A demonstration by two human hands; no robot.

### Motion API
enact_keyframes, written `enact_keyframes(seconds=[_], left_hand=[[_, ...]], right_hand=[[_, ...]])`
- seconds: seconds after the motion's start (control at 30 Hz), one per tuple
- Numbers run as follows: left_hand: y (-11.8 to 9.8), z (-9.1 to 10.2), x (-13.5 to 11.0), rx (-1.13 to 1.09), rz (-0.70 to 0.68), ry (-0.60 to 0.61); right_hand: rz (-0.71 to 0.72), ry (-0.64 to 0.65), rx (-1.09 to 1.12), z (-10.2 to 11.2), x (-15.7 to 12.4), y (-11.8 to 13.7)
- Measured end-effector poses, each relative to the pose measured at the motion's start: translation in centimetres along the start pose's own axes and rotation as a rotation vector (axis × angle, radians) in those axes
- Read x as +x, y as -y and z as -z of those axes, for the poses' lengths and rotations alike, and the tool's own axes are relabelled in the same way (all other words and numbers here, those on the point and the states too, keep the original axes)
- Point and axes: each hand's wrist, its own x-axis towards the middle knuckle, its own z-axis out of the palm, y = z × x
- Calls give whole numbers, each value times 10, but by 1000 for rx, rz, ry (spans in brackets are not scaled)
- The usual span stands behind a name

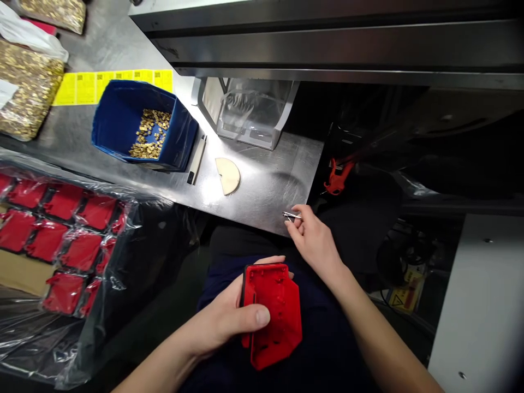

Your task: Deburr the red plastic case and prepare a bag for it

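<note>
My left hand point(229, 319) grips a red plastic housing point(272, 314) over my lap, thumb across its open face and fingers behind it. My right hand point(313, 240) reaches to the near edge of the steel table point(266, 191) and pinches a small thin metal tool point(291, 216) between its fingertips. A blue bin point(123, 117) holding several small brass parts point(149, 134) stands on the table to the left.
A half-round beige disc point(228, 174) and a pen-like stick point(197, 159) lie on the table. A clear plastic guard point(248, 112) stands behind them. Red housings in plastic wrap point(61, 229) fill the left. Bags of brass parts point(27, 93) and yellow labels point(114, 84) lie at the far left. A red clamp point(338, 177) hangs right.
</note>
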Motion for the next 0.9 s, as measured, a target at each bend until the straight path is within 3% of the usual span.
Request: enact_keyframes(seconds=[0.13,0.2,0.33,0.47,0.67,0.77,0.9], left_hand=[[2,1,0,-12,-12,-6],[4,1,0,-32,-17,-11],[6,1,0,-57,-10,-7],[6,4,1,-49,-15,18],[10,11,3,-100,-39,17],[10,10,4,-141,-60,21],[8,8,5,-130,-71,28]], right_hand=[[53,-16,-81,-14,10,-14],[71,-33,-90,-12,9,-15],[86,82,-193,-5,6,-16],[62,69,-126,0,6,-20],[119,215,-78,3,8,-29],[102,167,-101,10,5,-27],[118,123,268,34,-12,-6]])
